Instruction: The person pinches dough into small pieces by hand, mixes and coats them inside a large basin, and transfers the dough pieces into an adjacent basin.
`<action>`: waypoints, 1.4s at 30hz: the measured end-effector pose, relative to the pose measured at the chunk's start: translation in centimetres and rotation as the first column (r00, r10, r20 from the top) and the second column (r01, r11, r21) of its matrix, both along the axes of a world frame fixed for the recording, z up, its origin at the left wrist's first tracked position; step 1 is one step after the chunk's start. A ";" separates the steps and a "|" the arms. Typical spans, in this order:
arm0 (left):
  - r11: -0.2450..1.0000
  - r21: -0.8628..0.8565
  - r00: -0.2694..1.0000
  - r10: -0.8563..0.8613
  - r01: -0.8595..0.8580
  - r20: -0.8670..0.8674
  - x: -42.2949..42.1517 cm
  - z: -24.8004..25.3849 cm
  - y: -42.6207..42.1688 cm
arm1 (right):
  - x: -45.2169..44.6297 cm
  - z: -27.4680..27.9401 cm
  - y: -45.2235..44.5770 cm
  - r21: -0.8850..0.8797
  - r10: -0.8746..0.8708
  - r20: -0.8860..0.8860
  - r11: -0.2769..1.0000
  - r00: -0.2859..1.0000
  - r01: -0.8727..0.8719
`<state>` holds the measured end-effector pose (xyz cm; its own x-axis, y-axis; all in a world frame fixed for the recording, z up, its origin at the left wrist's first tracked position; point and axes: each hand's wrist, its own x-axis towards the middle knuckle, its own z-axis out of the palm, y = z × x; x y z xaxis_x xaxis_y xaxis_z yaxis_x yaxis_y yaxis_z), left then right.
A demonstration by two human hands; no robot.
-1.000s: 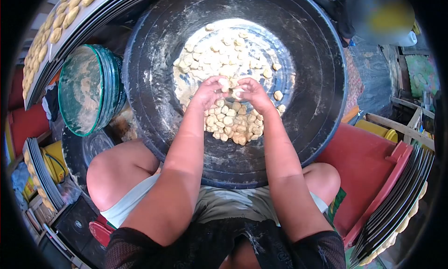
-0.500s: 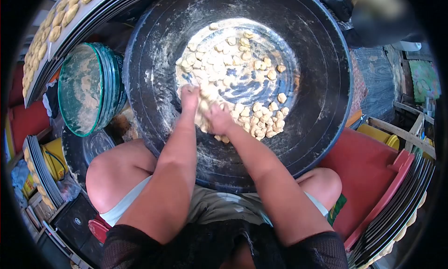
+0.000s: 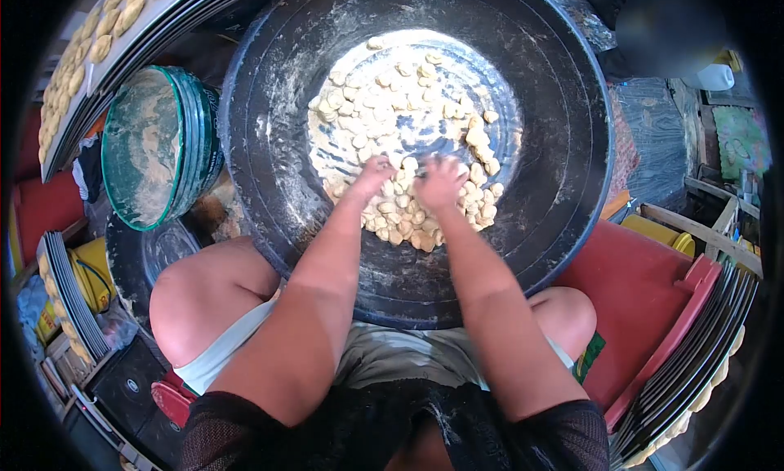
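Note:
A wide black basin [image 3: 563, 144] sits between my knees, its floor dusted with pale flour. Many small pale dough pieces [image 3: 482, 205] lie in it, piled thickest on the near side and scattered towards the far side. My left hand [image 3: 376, 175] is low over the near pile, fingers loosely bent and touching dough pieces. Just to its right, my right hand [image 3: 441, 182] rests among the pieces with its fingers spread. Neither hand is closed around a piece that I can make out. A short chain of joined pieces [image 3: 480, 140] lies beyond the right hand.
Left of the basin stand nested green tubs [image 3: 175, 152], floury inside. Stacked trays with shaped dough [image 3: 102, 34] rise at the upper left. More stacked trays [image 3: 694, 357] stand at the right beside a red plastic seat [image 3: 629, 299]. A white jug [image 3: 717, 77] is at the upper right.
Both hands have moved right, apart from the floury clump they were in. Dough pieces now spread more along the near side, and several have shifted to the right.

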<state>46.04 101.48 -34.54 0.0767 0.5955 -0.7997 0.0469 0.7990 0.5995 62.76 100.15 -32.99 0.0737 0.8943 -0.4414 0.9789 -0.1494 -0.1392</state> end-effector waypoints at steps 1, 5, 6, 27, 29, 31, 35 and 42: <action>0.995 0.032 0.989 -0.091 0.095 -0.119 0.6 -0.1 -0.5 | -1.7 -2.4 -1.0 -0.035 0.086 -0.045 0.996 0.995 -0.088; 0.986 -0.127 0.902 0.147 -0.104 0.405 -0.4 0.4 -1.4 | -2.6 0.7 -0.7 -0.223 -0.310 -0.823 0.947 0.476 0.230; 0.990 -0.124 0.853 0.117 -0.063 0.508 -1.0 0.5 -0.8 | -1.8 1.3 0.4 -0.315 -0.395 -0.851 0.911 0.347 0.266; 0.855 0.128 0.785 -0.514 0.503 0.347 -1.3 5.8 3.3 | 0.4 4.7 5.7 -0.233 -0.290 -0.895 0.952 0.338 0.200; 0.900 0.084 0.823 -0.425 0.427 0.376 -1.4 4.7 3.4 | 0.2 5.4 6.1 -0.306 -0.422 -0.852 0.881 0.308 0.360; 0.927 0.077 0.854 -0.369 0.368 0.367 -1.4 5.6 3.1 | -0.3 7.8 5.7 -0.301 -0.415 -0.852 0.887 0.319 0.351; 0.866 0.258 0.839 -0.487 0.428 0.243 -1.9 4.2 3.2 | -0.4 7.2 5.0 -0.367 -0.310 -0.845 0.929 0.436 -0.050; 0.945 0.159 0.908 -0.321 0.287 0.270 -2.0 4.9 3.5 | -0.3 3.5 4.9 -0.206 -0.274 -0.925 0.944 0.265 0.258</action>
<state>44.09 104.94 -29.66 0.4857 0.5913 -0.6438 0.0884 0.6996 0.7091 62.44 105.03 -29.51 -0.1601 0.9053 -0.3934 0.0913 -0.3833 -0.9191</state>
